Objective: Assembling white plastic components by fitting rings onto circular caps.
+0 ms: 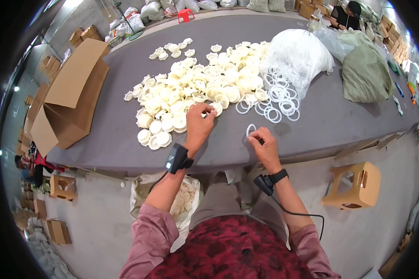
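My left hand (199,123) is at the near edge of a heap of cream plastic caps (191,88). Its fingers are closed on one round cream cap (217,109) at their tips. To the right, my right hand (264,148) pinches a thin translucent white ring (250,129) between thumb and fingers, just above the grey tabletop (219,149). More such rings (281,95) spill out of a clear plastic bag (295,56) beyond my right hand.
An open cardboard box (74,97) stands at the table's left end. A green sack (365,69) lies at the right. Under the table edge is a sack of caps (184,200); a tan stool (354,186) stands right. Another person (347,16) sits at the far right.
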The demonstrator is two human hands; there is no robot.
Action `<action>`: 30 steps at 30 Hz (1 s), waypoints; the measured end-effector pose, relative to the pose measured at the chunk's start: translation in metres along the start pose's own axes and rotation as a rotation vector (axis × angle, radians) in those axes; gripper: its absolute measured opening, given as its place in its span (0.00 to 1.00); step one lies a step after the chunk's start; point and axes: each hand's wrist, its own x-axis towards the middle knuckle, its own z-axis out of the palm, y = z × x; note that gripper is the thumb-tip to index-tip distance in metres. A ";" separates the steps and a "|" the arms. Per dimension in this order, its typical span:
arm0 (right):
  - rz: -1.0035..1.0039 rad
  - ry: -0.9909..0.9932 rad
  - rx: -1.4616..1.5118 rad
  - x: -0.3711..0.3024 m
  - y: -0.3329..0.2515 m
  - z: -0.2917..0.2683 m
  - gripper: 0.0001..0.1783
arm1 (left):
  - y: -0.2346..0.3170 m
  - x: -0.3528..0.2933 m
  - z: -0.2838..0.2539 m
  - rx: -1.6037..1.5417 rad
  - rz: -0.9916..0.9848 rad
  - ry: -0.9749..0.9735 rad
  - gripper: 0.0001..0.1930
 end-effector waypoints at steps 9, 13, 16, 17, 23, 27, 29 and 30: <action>-0.240 -0.038 -0.017 -0.021 -0.053 0.001 0.05 | 0.045 -0.095 0.003 -1.163 -0.709 -0.277 0.08; -0.321 -0.092 -0.170 -0.032 -0.055 -0.002 0.06 | 0.060 -0.113 0.002 -1.322 -0.777 -0.268 0.09; -0.348 -0.100 -0.270 -0.038 -0.058 -0.002 0.07 | 0.061 -0.125 0.004 -1.166 -0.643 -0.319 0.10; -0.364 -0.098 -0.290 -0.039 -0.059 -0.001 0.06 | 0.060 -0.128 0.004 -1.166 -0.644 -0.316 0.10; -0.404 -0.091 -0.297 -0.048 -0.061 0.004 0.07 | 0.054 -0.139 0.002 -1.128 -0.592 -0.287 0.10; -0.335 0.010 -0.192 -0.055 -0.059 0.002 0.07 | 0.056 -0.140 -0.005 -1.285 -0.711 -0.248 0.10; -0.204 0.052 -0.071 -0.061 -0.060 0.004 0.05 | 0.056 -0.142 -0.007 -1.338 -0.734 -0.230 0.11; -0.073 0.095 0.049 -0.064 -0.061 0.005 0.04 | 0.054 -0.143 -0.008 -1.366 -0.707 -0.260 0.10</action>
